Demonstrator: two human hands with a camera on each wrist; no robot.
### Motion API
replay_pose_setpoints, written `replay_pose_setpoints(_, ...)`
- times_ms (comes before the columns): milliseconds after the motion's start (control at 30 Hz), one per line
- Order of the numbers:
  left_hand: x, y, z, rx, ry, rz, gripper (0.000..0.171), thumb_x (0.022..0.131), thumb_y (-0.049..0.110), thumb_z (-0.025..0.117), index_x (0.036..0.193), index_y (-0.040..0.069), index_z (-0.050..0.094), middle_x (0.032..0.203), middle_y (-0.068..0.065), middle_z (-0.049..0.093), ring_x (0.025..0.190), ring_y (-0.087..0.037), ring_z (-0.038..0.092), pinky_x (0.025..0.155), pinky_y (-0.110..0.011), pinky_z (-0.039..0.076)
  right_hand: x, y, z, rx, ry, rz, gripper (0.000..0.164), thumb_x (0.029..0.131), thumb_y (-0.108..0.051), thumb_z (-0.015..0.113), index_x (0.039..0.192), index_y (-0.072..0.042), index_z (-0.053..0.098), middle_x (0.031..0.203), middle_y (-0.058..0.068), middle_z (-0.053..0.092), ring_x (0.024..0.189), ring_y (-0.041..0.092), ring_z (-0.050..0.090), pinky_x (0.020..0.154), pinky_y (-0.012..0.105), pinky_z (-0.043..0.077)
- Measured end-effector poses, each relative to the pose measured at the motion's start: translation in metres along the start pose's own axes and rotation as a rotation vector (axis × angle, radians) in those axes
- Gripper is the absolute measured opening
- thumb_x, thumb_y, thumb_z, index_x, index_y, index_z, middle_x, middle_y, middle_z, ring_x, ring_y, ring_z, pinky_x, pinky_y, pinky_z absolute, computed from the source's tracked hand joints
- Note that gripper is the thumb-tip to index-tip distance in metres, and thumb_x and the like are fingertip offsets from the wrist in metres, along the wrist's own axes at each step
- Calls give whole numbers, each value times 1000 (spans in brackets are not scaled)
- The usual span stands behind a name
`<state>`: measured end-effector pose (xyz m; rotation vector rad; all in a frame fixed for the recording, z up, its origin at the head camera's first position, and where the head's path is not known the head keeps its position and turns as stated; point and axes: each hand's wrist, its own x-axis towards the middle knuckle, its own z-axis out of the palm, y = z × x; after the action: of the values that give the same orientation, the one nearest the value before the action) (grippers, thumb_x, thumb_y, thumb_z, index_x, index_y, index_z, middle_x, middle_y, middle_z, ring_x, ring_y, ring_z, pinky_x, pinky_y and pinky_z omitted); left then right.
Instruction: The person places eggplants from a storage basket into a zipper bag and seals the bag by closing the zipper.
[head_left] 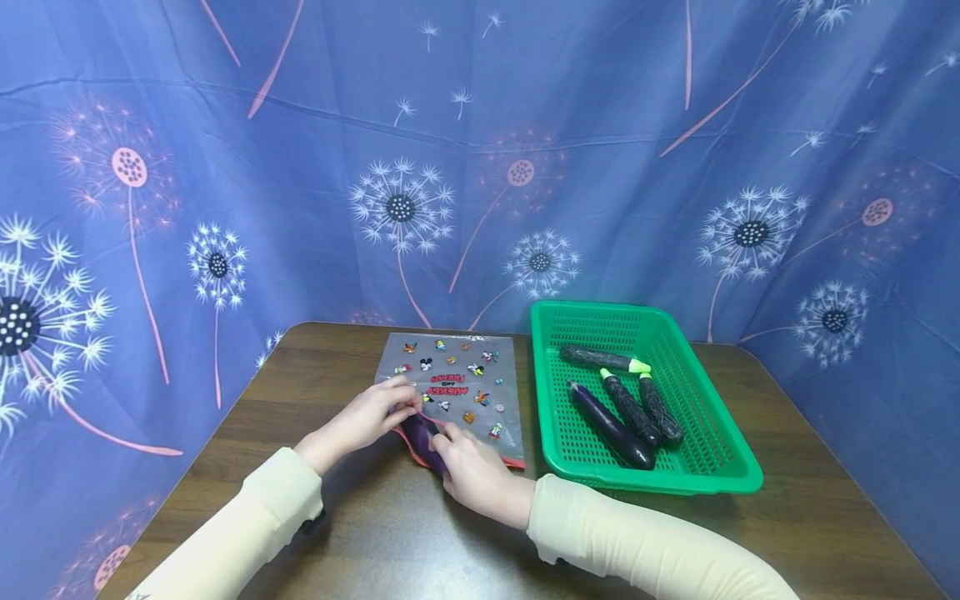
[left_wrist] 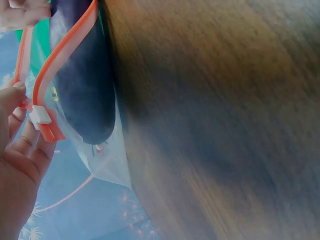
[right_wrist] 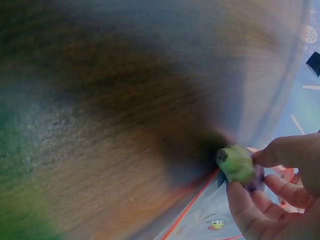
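A dark purple eggplant point(head_left: 422, 437) is partly inside the mouth of a clear zip bag point(head_left: 450, 367) printed with cartoon figures. My right hand point(head_left: 480, 475) grips the eggplant near its green stem end point(right_wrist: 237, 162), thumb and fingers around it. At the left side of the bag's mouth, my left hand point(head_left: 381, 414) pinches the orange zip edge point(left_wrist: 65, 57), close to a white slider point(left_wrist: 41, 115). The eggplant's rounded end lies between the spread zip edges, with clear plastic beyond it in the left wrist view.
Right of the bag stands a green slotted basket point(head_left: 546, 408). In it lie another eggplant point(head_left: 611, 427) and three dark, rough-skinned long vegetables point(head_left: 630, 407) with pale green ends. Under everything is a brown wooden table point(head_left: 360, 533), backed by a blue dandelion-print cloth point(head_left: 465, 100).
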<state>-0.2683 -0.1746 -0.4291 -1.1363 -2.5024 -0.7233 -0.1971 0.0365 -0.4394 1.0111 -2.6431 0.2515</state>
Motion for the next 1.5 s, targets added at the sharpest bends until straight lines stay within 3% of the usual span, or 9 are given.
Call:
replay_pose_setpoints(333,-3,-1,-1,6,-11,-8,8,87,12,67,89,19,64,90,11,55,80,-6,54,72,-27,48,-7,3,-3,9,-27,-12,31,70,-10,75,98,-14,62,97,2,57,84,16,60,58,29,51)
replay_pose_setpoints(667,-3,-2,-2,7,-2,15,8,86,11,68,88,18,65,91,10,57,82,-5,54,74,-28,48,-20,9,-1,-24,-14,-4,35,70,-12,76,99,-12,56,95,3,54,74,18,60,47,30,47)
replay_pose_setpoints(1033,-4,-2,-2,8,-8,19,7,86,11,68,87,17,65,89,10,57,83,-5,53,74,-28,47,-21,11,4,-2,-36,1,41,69,-8,76,103,-14,54,95,3,51,69,18,60,50,29,47)
replay_pose_setpoints(1500,-3,0,-1,20,-16,2,8,86,12,67,87,19,64,90,11,55,82,-5,53,73,-27,47,-13,5,-2,-47,21,-33,39,70,-10,75,104,-13,55,102,3,54,82,18,61,49,30,49)
